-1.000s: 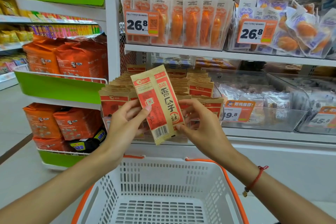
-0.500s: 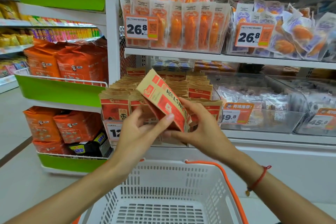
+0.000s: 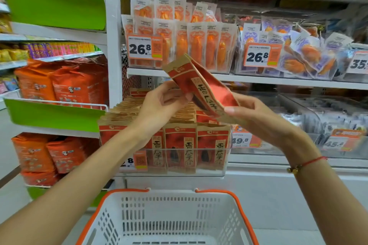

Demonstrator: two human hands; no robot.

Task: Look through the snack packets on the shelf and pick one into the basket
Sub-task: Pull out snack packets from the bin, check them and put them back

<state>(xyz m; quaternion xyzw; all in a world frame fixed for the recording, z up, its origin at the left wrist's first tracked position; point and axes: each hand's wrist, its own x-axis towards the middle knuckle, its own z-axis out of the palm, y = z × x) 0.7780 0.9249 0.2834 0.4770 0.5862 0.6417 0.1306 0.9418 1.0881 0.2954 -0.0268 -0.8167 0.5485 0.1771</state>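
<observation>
Head view: shelves of snacks ahead, white basket [image 3: 167, 217] down below.
Left hand [image 3: 159, 103]: fingers pinching the packet's left edge.
Packet [image 3: 201, 85]: red and brown, tilted, up in the air above the shelf tray [image 3: 225, 165] of matching packets [image 3: 181, 145].
Right hand [image 3: 253, 113]: gripping the packet's lower right end.

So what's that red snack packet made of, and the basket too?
The snack packet looks like brown kraft paper, matte, with red print; its edges are tan and it bends stiffly between the left hand and right hand. A lining can't be seen. The basket looks like hard white plastic, smooth and slotted, with an orange rim.
</observation>
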